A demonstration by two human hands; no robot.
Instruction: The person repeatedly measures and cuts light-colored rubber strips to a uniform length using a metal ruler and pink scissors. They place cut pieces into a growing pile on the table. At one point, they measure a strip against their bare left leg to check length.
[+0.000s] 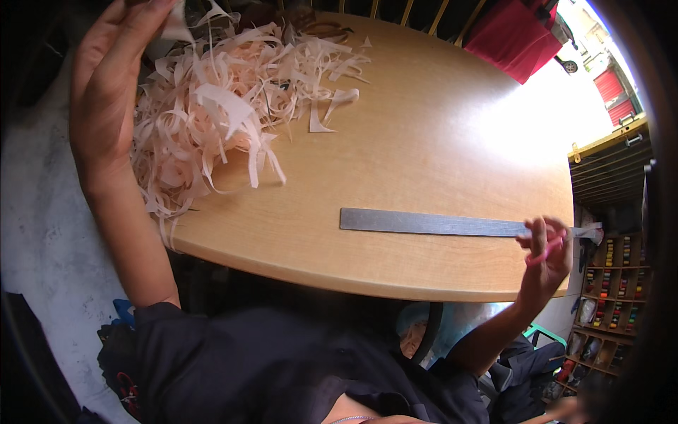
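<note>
At the upper left, my left hand (106, 85) is raised beside a big heap of pale pink fabric strips (205, 106). Its fingers are closed at a pale fabric scrap (178, 27), and the frame's top edge cuts off part of the grip. Over the table's right end, my right hand (549, 258) is wrapped round a pair of scissors (547, 251) with pink handles; this hand is slightly blurred. The blades point right, where a pale strip (590, 232) shows at their tip. A long metal ruler (431, 222) lies flat, its right end behind my right hand.
The wooden table (395, 141) has a curved near edge. A red bag (514, 39) hangs at the far right side, by yellow metal bars. Shelves with coloured thread spools (614, 283) stand at the right. Below the table is a plastic bag (417, 332) with scraps.
</note>
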